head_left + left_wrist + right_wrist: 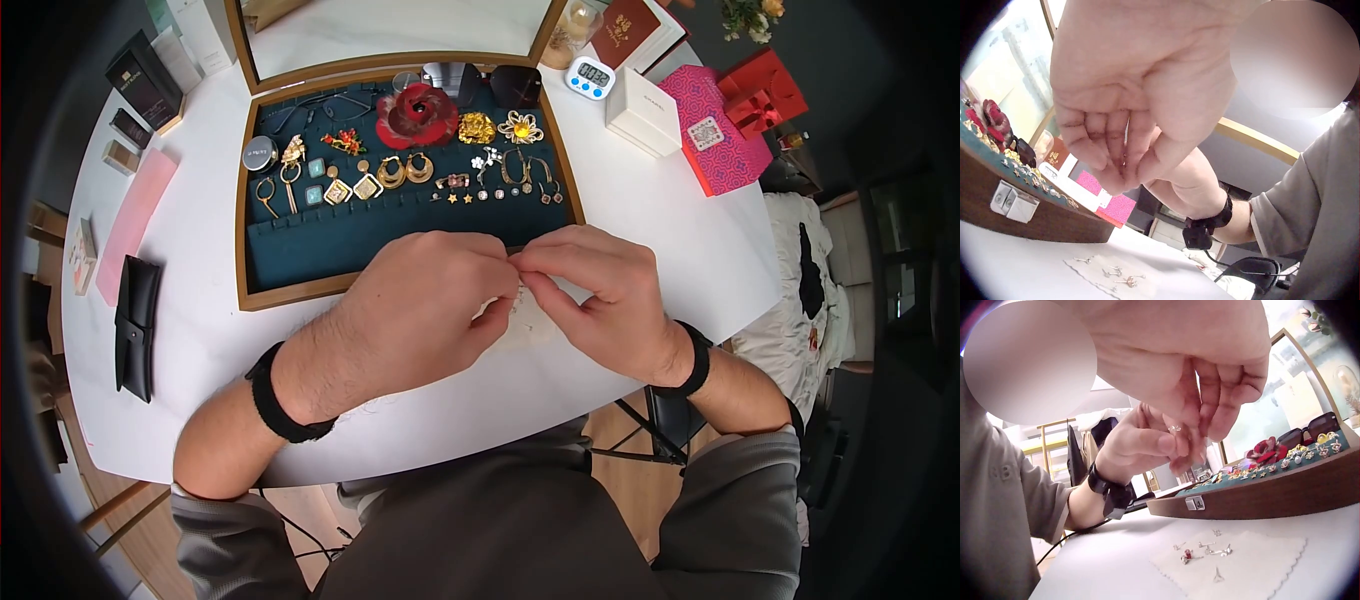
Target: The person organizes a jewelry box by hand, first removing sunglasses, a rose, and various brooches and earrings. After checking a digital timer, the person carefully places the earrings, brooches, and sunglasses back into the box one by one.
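Note:
Both hands meet above the table in front of the jewelry box (310, 290). My left hand (430, 300) pinches a small sparkly stud earring (1174, 428), which shows between thumb and fingers in the right wrist view. Thumb and forefinger of my right hand (605, 285) close on the same spot, fingertips against the left ones and largely covering the piece. Beneath them lies a pale scalloped cloth (1272, 562) with several small silver earrings (1125, 283) and one red-stoned piece (1186, 555) on it.
The box's blue-green lining holds a red flower brooch (417, 115), hoop earrings (405, 170) and sunglasses (515, 85). To the right stand a timer (590, 78), a white box (642, 112) and a pink patterned box (715, 130). A black case (136, 328) lies left.

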Available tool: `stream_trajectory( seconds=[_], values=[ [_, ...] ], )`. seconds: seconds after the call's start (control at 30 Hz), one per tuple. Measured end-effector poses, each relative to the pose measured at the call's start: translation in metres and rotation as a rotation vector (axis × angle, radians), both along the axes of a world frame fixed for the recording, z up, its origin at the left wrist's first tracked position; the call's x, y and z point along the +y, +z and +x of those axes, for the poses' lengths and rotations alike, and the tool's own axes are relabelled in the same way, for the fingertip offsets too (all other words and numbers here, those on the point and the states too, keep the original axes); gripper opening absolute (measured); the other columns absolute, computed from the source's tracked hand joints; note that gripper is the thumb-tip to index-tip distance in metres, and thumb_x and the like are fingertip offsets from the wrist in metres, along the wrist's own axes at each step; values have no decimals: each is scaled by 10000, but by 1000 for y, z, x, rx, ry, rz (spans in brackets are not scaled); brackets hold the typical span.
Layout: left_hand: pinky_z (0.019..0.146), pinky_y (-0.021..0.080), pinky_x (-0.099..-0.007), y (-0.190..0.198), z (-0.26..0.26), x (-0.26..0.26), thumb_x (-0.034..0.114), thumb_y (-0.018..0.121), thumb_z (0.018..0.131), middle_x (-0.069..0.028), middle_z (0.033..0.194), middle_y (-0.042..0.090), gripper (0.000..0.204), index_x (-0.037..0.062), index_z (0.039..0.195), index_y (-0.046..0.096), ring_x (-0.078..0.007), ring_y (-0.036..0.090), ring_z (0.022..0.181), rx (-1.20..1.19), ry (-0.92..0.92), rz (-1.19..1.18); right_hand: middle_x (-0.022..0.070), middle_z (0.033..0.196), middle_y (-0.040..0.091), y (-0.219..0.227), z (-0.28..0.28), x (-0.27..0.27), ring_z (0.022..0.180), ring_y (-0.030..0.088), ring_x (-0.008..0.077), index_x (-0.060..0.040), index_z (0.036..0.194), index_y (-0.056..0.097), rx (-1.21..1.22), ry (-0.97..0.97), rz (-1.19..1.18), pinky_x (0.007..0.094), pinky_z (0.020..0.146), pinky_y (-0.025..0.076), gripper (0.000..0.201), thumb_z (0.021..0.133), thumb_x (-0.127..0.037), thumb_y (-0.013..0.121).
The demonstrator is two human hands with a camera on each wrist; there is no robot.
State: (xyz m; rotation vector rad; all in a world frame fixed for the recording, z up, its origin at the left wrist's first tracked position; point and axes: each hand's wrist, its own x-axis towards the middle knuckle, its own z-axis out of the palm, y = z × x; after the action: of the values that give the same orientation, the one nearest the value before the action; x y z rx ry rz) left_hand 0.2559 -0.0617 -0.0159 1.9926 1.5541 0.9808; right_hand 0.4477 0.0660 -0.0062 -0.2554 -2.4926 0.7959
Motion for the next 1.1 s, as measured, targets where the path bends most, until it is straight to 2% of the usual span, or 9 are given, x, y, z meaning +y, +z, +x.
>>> stream_trajectory(
  seconds=[0.37, 0.67, 0.77, 0.87, 0.93, 0.97, 1.0, 1.03, 1.1],
  values=[
    [695, 588, -393, 0, -4, 2, -9, 778, 865, -106, 896, 722, 57, 12, 909, 750, -314, 720, 803, 18, -3, 51, 111, 921, 763, 4, -2, 0, 813, 734, 317, -28, 1006, 765, -41, 2, -21, 378, 706, 579, 126, 899, 36, 788],
    [700, 595, -369, 6, -11, 2, -35, 785, 848, -120, 894, 749, 82, -2, 922, 773, -314, 727, 786, -94, -26, 68, 112, 944, 775, 5, -3, -1, 826, 748, 306, -25, 1033, 765, -54, -15, -99, 372, 706, 591, 132, 915, 33, 780],
    [693, 595, -361, 16, -18, 1, -53, 778, 833, -131, 876, 756, 88, -11, 910, 780, -302, 734, 768, -79, -9, 77, 119, 978, 777, 4, -6, 0, 843, 750, 316, -21, 1059, 766, -12, 27, -116, 369, 711, 592, 147, 924, 36, 772],
    [666, 574, -336, 22, -31, 1, -82, 750, 816, -122, 833, 746, 78, -33, 875, 759, -256, 718, 728, -90, 61, 116, 122, 949, 752, 3, -5, 0, 846, 736, 331, -19, 1020, 750, -25, -26, -85, 401, 739, 590, 98, 933, 26, 748],
    [661, 567, -332, 24, -37, 1, -85, 746, 819, -117, 833, 745, 69, -37, 869, 752, -249, 711, 722, -79, 130, 133, 124, 889, 712, -3, -1, 5, 852, 714, 344, -22, 937, 727, -244, 77, 94, 441, 770, 583, 24, 924, -9, 742],
    [656, 560, -328, 26, -40, 0, -88, 741, 822, -112, 832, 743, 62, -41, 863, 745, -241, 705, 715, -66, 198, 150, 124, 889, 712, -8, 2, 6, 852, 714, 344, -22, 937, 727, -244, 80, 94, 441, 770, 583, 24, 924, -9, 742],
    [680, 551, -314, 28, -41, -1, -89, 729, 842, -98, 821, 739, 50, -47, 867, 736, -200, 702, 737, -64, 235, 155, 121, 870, 687, -15, 7, 5, 832, 686, 348, -32, 909, 709, -338, 147, 149, 452, 750, 565, 71, 892, -29, 778],
    [680, 551, -314, 29, -45, -1, -89, 729, 842, -98, 821, 739, 50, -47, 867, 736, -200, 702, 737, -63, 238, 155, 117, 850, 661, -20, 10, 3, 812, 658, 352, -41, 881, 691, -431, 215, 205, 463, 730, 548, 125, 860, -50, 814],
    [712, 546, -296, 30, -56, -1, -79, 727, 872, -81, 814, 744, 40, -45, 886, 742, -149, 692, 763, -9, 338, 232, 113, 843, 658, -23, 12, -3, 813, 660, 347, -45, 871, 689, -449, 213, 199, 466, 733, 546, 140, 854, -73, 825]
  ],
)
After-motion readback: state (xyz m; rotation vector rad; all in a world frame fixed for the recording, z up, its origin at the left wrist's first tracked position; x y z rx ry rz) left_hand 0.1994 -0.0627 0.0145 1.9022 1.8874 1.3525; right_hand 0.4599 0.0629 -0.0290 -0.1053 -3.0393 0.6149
